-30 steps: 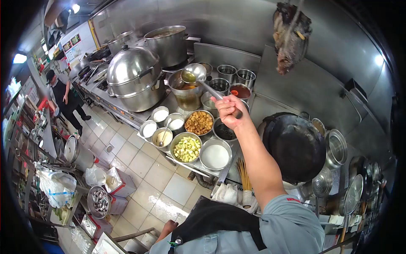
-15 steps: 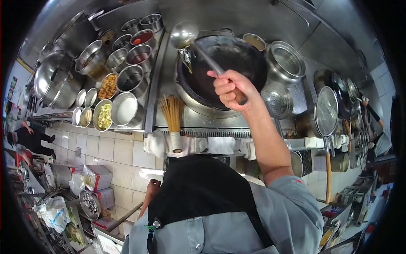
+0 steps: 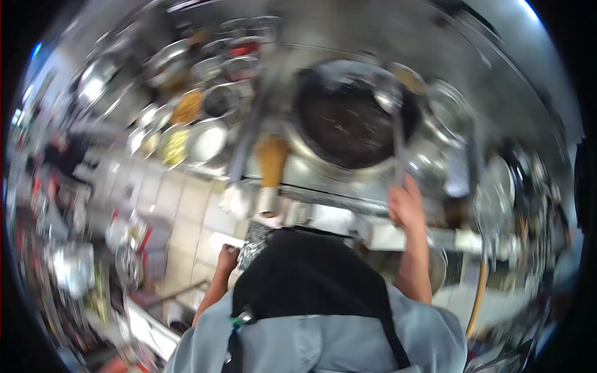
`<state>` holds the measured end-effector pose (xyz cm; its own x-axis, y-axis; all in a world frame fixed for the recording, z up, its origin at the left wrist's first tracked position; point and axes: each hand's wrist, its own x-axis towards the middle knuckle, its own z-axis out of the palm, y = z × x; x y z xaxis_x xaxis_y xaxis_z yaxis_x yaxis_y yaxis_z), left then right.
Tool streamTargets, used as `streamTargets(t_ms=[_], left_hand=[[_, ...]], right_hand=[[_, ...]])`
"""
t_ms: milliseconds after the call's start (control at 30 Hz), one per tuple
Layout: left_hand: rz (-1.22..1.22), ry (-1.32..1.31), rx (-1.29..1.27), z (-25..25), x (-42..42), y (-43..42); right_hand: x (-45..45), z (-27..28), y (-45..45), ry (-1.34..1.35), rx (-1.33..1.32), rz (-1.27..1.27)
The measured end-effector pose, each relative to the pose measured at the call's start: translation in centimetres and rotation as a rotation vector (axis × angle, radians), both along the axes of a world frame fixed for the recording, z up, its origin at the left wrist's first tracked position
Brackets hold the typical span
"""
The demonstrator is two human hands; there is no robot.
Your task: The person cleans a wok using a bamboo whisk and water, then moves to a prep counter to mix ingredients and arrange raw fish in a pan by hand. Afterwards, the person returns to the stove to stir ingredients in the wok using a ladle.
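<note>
My right hand [image 3: 407,204] is closed around the handle of a ladle [image 3: 398,140]. The ladle's round metal bowl is over the right part of a large black wok [image 3: 311,133], which sits on the steel stove. Light streaks show across the wok's dark inside; motion blur hides whether they are liquid. Low beside the black apron is my left hand [image 3: 228,256], its fingers smeared and partly hidden. A bamboo wok brush [image 3: 272,163] stands left of the wok.
Left of the stove are several steel containers, including one of white contents [image 3: 210,144] and one of pale yellow pieces [image 3: 175,147]. To the right are a steel pot [image 3: 449,110] and a long-handled strainer [image 3: 494,196]. Another person [image 3: 68,155] is at far left.
My right hand has moved right and back toward my body. The ladle's bowl has swung from the wok's upper left to over its right part. The whole view has shifted and blurred.
</note>
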<state>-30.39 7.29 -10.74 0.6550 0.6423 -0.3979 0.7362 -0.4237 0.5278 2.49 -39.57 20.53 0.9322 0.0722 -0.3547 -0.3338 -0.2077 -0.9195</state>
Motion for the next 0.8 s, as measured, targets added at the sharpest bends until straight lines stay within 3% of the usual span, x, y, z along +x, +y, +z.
streamTargets(t_ms=[33, 67, 133, 167, 200, 233, 267, 300, 400, 500, 567, 600, 633, 700, 767, 800], left_hand=[[0.077, -0.062, 0.031, -0.4, -0.3, 0.6], [0.164, -0.132, -0.063, 6.8, 1.7, -1.2], [0.346, -0.166, -0.134, 7.7, 2.8, -0.2], [0.405, -0.183, -0.196, 13.1, 3.6, -1.3], [0.474, -0.326, -0.159, 10.3, 3.0, -1.1], [0.613, -0.421, -0.296, 12.7, 3.1, -2.3], [0.496, -0.493, 0.007, 13.0, 2.8, -2.9], [0.567, -0.655, -0.132, 14.4, 2.1, -4.0], [0.65, -0.751, 0.099, 20.4, -3.1, -7.7], [0.83, -0.749, 0.269, 25.4, -10.4, -9.8], [1.13, -0.786, 0.451, 25.9, -16.7, -9.8], [1.387, -0.882, 0.235, 26.9, -20.5, -9.9], [1.653, -1.279, 0.287, 24.1, -24.5, -9.2], [2.328, -1.739, -0.013, 23.3, -31.9, -9.4], [2.598, -1.688, 0.003, 21.1, -36.3, -10.2], [2.549, -1.702, 0.087, 19.7, -37.9, -10.4]], right_hand=[[-0.4, -0.4, 0.3, 0.026, 0.089, -0.029], [-0.8, -0.9, 0.4, 0.052, 0.177, -0.06], [-0.7, -0.4, 1.8, 0.005, 0.234, -0.036], [0.8, -1.5, 1.7, 0.005, 0.268, -0.031], [1.7, -1.9, 1.6, 0.071, 0.281, 0.001], [2.0, -0.1, 3.8, 0.095, 0.326, -0.043], [3.6, -0.4, 4.5, 0.108, 0.418, 0.007], [5.4, -0.8, 5.2, 0.124, 0.51, 0.038], [8.3, -0.6, 8.5, 0.202, 0.737, 0.183], [10.0, -1.0, 12.4, 0.067, 0.828, 0.214], [10.6, -1.4, 14.3, 0.091, 0.879, 0.24], [10.5, -1.5, 14.8, 0.097, 0.905, 0.246], [10.0, -1.5, 15.5, 0.094, 0.895, 0.244], [8.6, -1.1, 16.9, 0.084, 0.883, 0.23], [7.0, -0.7, 17.6, 0.089, 0.807, 0.228], [6.3, -0.7, 17.9, 0.078, 0.762, 0.228]])
